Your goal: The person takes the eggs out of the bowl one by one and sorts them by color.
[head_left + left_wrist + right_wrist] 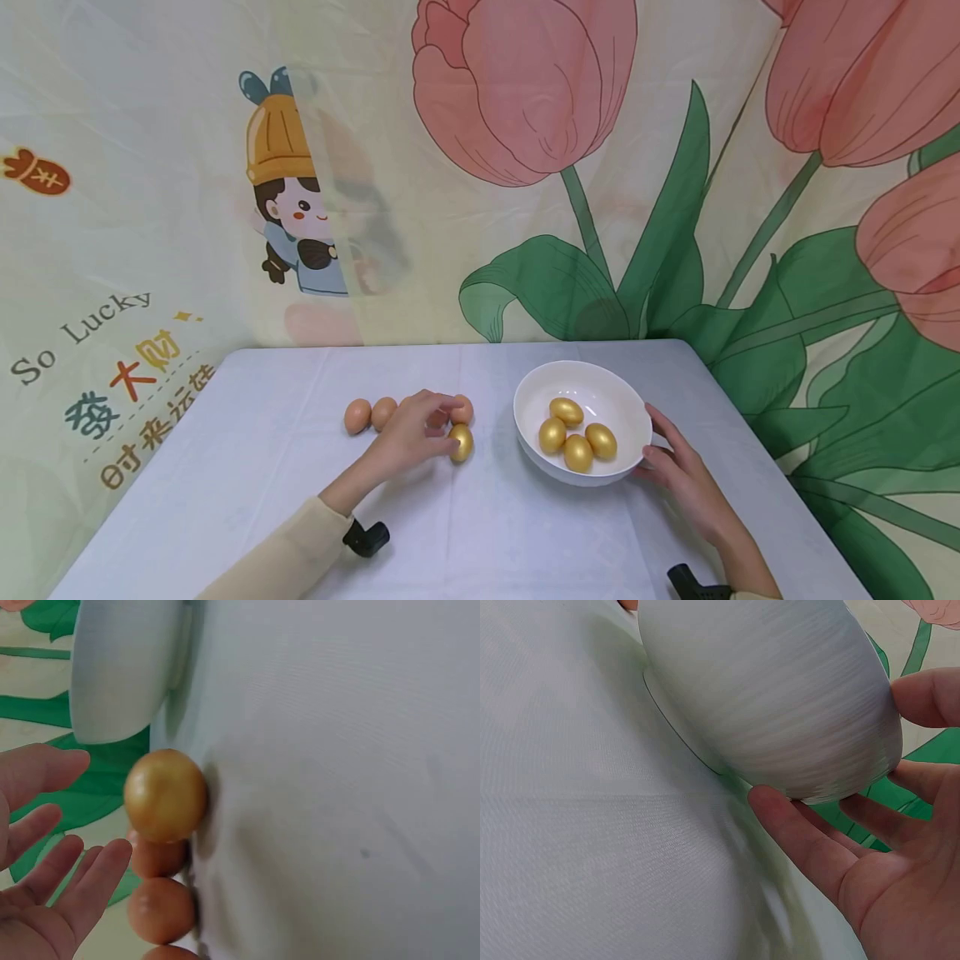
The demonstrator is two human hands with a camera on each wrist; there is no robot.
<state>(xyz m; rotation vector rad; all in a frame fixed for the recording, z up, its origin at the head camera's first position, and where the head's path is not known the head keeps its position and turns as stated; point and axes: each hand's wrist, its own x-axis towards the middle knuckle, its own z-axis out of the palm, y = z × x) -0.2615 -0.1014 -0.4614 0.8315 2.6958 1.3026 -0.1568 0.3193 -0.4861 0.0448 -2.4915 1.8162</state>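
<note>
One golden egg (462,444) rests outside the white bowl (611,400) holding four more (578,453).

Backdrop (405,317) w/ lg pink tulips (532,92) behind white-clothed tbl (495,542)

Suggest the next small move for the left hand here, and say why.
Probably close the left hand around the shiny gold egg lying outside the round white bowl: its fingers are spread beside that egg, four matching gold eggs sit in the bowl, and the right hand rests against the bowl's side.

The head view is bright, with glints on the golden eggs (578,455) and soft shadows on the table (510,542); the wrist views are dimmer.
</note>
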